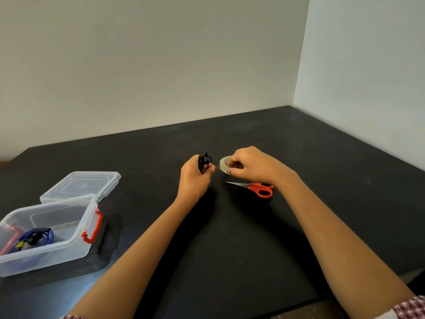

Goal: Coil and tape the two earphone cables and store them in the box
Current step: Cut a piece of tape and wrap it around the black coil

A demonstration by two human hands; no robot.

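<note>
Black bench (230, 238) in a pale corner

Dark and flat, the bench lies under both my arms. My left hand (194, 174) is curled round the black earphone cable (204, 161), which is wound into a small bundle and held up off the bench. My right hand (250, 165) pinches the clear tape roll (223, 164) just beside it. Red scissors (259, 188) lie on the bench near my right wrist. Far to my left sits the open box (76, 245), with its lid (80, 185) lying behind it. A blue cable (39, 236) is coiled inside the box
</note>
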